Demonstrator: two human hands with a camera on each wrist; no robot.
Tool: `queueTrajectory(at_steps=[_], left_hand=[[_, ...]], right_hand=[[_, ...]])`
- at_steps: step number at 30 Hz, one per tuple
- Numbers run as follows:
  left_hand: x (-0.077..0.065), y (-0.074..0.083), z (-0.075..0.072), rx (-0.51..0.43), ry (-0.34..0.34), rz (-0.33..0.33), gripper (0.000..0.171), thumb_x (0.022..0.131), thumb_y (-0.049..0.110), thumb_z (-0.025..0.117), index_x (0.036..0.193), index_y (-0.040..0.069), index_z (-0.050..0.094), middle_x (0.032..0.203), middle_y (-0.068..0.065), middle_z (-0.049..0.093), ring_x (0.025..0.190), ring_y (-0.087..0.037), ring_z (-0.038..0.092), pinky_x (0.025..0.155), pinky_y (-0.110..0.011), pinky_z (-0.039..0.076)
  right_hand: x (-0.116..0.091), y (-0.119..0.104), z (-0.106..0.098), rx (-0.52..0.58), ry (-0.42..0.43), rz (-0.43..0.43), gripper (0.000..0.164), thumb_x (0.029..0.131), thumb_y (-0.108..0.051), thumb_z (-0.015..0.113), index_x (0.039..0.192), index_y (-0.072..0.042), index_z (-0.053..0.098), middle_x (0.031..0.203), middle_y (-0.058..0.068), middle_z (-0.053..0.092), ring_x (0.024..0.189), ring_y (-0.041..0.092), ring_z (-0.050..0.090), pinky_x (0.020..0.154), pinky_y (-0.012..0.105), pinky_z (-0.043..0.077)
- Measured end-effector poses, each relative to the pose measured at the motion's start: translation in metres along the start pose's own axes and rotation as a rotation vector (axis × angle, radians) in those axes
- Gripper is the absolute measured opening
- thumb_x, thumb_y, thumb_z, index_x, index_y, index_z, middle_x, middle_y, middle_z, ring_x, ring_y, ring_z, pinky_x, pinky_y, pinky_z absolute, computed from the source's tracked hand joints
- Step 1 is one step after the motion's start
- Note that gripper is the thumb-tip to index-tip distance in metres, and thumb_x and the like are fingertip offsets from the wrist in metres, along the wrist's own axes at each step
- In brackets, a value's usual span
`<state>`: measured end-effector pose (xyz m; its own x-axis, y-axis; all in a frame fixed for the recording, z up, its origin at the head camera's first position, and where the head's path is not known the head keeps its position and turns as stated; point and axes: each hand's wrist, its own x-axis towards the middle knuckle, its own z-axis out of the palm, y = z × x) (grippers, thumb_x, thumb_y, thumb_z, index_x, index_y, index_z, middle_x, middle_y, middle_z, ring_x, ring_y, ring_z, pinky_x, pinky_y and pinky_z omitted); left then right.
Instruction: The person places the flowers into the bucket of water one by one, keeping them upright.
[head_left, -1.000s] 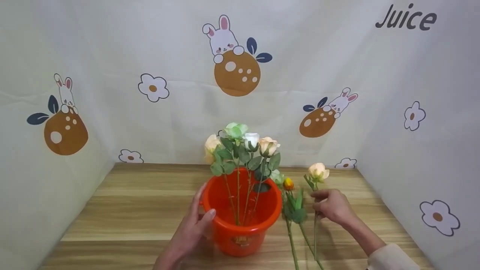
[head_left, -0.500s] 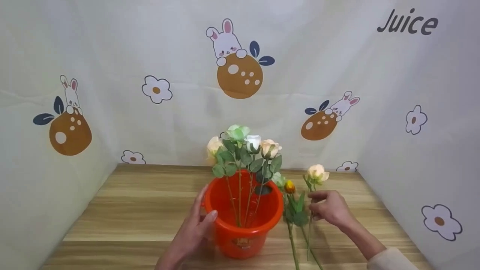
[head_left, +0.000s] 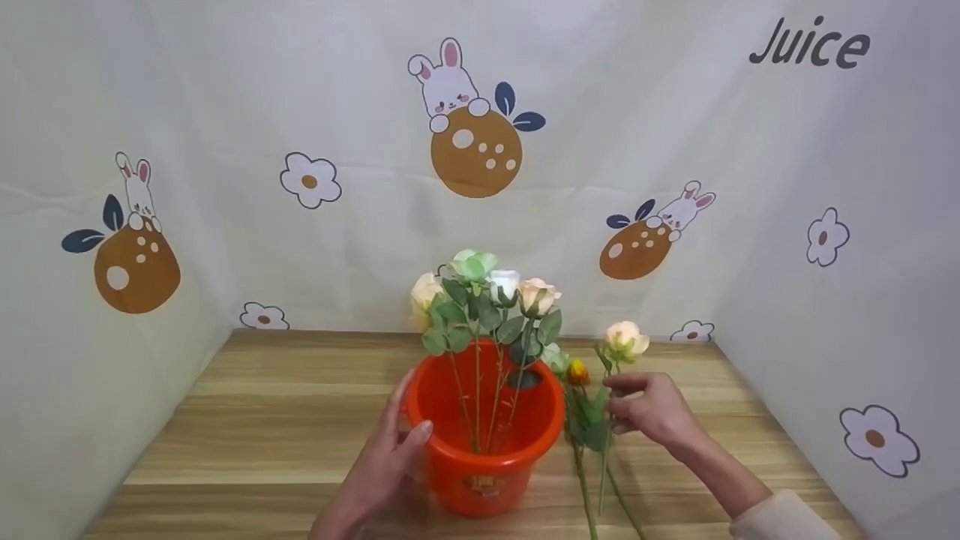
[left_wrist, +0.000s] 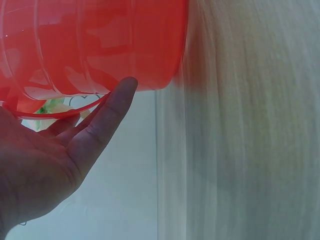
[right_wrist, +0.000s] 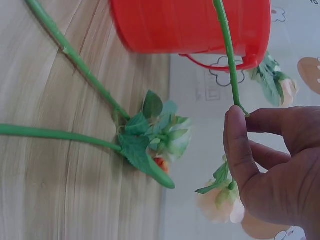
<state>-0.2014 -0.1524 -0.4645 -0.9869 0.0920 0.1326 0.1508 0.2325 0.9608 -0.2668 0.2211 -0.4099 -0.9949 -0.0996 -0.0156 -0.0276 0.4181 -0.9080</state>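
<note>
My left hand (head_left: 382,465) rests against the left side of a red bucket (head_left: 484,480), thumb and fingers fairly straight; the left wrist view shows the thumb (left_wrist: 102,132) touching the wall by its handle (left_wrist: 55,115). Between thumb and fingers, my right hand (head_left: 652,409) pinches the stem (right_wrist: 229,55) of a peach artificial rose (head_left: 626,341), held upright right of the bucket. In the right wrist view its bloom (right_wrist: 220,202) shows beyond the fingers. Inside the bucket stand several artificial roses: green (head_left: 472,264), white (head_left: 504,285) and peach (head_left: 538,297) ones.
Beside the bucket on the right, an orange-yellow tulip (head_left: 577,373) and a pale green flower (head_left: 555,356) lie on the wooden tabletop (head_left: 285,420), their stems toward the front. A printed cloth (head_left: 360,247) encloses the back and sides.
The right hand has moved a little left toward the bucket, bringing the peach rose with it over the lying flowers. The left hand stays on the bucket.
</note>
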Motion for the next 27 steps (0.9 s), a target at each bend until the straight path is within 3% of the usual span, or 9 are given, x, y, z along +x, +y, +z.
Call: queueTrajectory(at_steps=[11,18,27], left_hand=[[-0.001,0.001,-0.001,-0.02,-0.023,0.005,0.074,0.107,0.047,0.053,0.169,0.038,0.014,0.173,-0.017,0.028,0.134,-0.039,0.058,0.105,-0.069,0.051],[0.001,0.001,-0.001,-0.022,-0.018,-0.03,0.074,0.106,0.05,0.054,0.168,0.044,0.013,0.174,-0.013,0.027,0.137,-0.04,0.057,0.107,-0.069,0.05],[0.0,0.002,0.0,-0.02,-0.007,-0.032,0.073,0.107,0.047,0.055,0.167,0.047,0.014,0.175,-0.012,0.026,0.135,-0.041,0.058,0.105,-0.069,0.051]], right_hand=[[-0.004,-0.017,0.006,0.028,0.016,0.003,0.045,0.089,0.001,0.07,0.132,0.012,0.066,0.109,0.019,0.066,0.06,0.016,0.068,0.061,0.031,0.065],[-0.005,-0.025,0.005,0.058,0.039,0.004,0.043,0.09,0.001,0.069,0.132,0.011,0.066,0.107,0.018,0.066,0.061,0.017,0.069,0.065,0.036,0.066],[-0.006,-0.032,0.007,0.068,0.048,-0.003,0.043,0.092,-0.002,0.071,0.133,0.011,0.066,0.106,0.018,0.068,0.062,0.017,0.07,0.063,0.031,0.065]])
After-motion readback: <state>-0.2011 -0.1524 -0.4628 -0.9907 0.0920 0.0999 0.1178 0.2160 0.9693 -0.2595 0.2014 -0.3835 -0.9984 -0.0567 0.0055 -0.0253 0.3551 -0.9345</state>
